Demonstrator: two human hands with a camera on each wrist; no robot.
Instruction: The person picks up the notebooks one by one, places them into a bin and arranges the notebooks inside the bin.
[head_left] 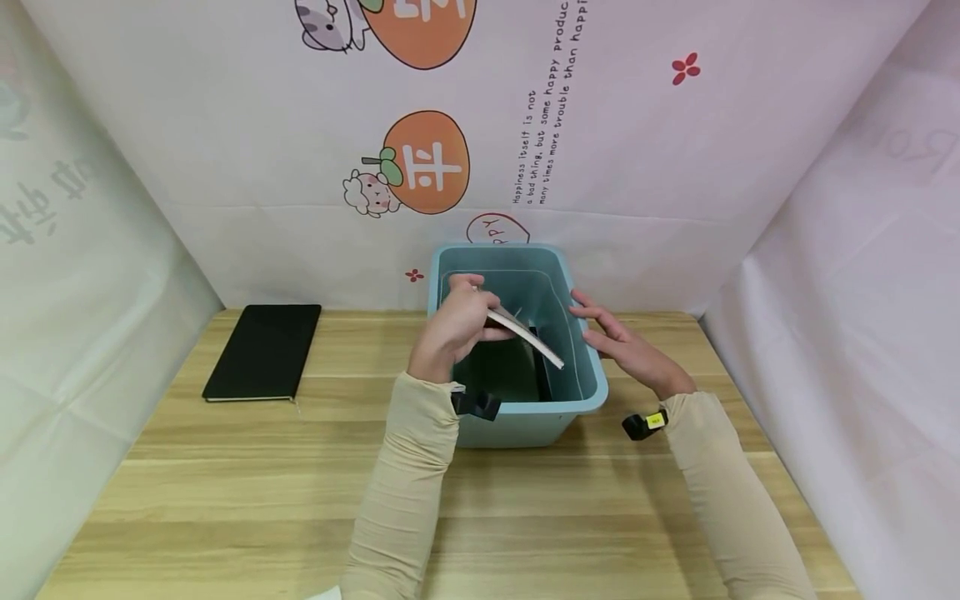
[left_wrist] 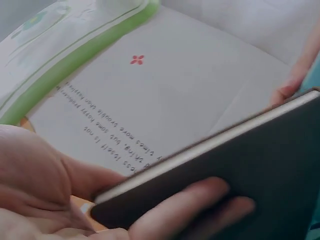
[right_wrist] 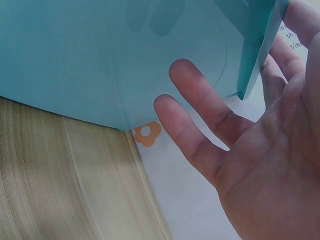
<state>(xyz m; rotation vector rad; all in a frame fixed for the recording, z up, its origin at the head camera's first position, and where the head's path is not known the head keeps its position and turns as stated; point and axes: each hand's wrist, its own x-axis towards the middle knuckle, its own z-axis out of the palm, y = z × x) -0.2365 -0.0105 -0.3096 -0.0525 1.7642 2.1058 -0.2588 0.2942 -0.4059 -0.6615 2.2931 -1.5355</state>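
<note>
My left hand (head_left: 456,327) grips a dark-covered notebook (left_wrist: 275,160) by one end, tilted inside the mouth of a light blue plastic bin (head_left: 517,425). The left wrist view shows fingers across the dark cover and the pale page edges along its side. Something dark and flat (head_left: 498,375) lies lower in the bin, partly hidden by the hand and the held notebook. At the bin's right rim, my right hand (head_left: 637,354) rests with its fingers spread and fairly straight; two of them (right_wrist: 195,90) lie along the outer wall in the right wrist view.
Another black notebook (head_left: 262,354) lies flat on the wooden table (head_left: 300,492), left of the bin. A printed white cloth (head_left: 615,150) hangs behind the bin, with white sheets at both sides. A small white corner (head_left: 326,593) shows at the bottom edge.
</note>
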